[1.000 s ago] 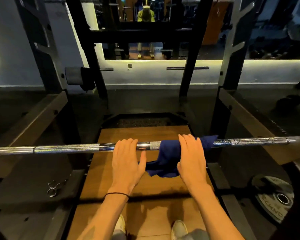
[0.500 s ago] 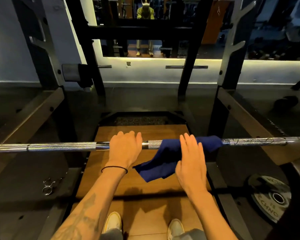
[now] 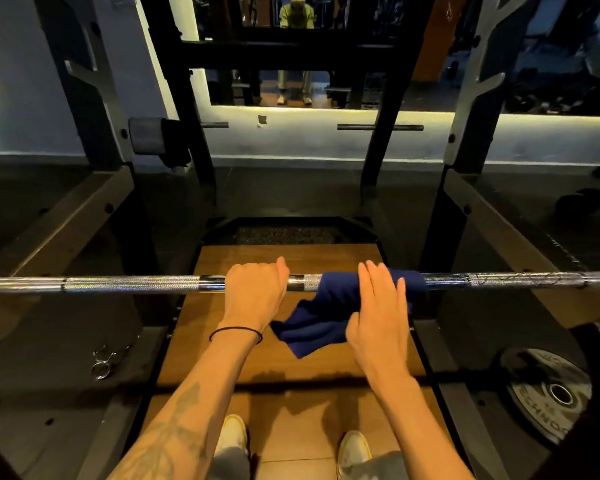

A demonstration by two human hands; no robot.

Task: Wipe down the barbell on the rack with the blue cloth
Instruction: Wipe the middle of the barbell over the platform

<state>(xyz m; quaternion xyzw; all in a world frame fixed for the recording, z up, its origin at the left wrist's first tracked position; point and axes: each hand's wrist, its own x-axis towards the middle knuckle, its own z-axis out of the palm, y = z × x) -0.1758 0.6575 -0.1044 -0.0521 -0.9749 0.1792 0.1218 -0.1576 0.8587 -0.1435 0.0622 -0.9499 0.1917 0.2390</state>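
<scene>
Left hand (image 3: 253, 292) curled round barbell (image 3: 132, 284), gripping it. Right hand (image 3: 378, 306) just beside, fingers straight, pressing blue cloth (image 3: 326, 317) draped over bar; loose end hangs below palm.

A dark navy blue cloth (image 3: 329, 313) drapes a silver barbell (image 3: 132, 284) with cross-hatched knurled bands between smooth chrome; at 6 o'clock lies a brown wooden platform (image 3: 291, 393); at 4 o'clock, a black weight plate (image 3: 548, 393) with pale lettering; a thin black band (image 3: 236, 330) rings the wrist
</scene>
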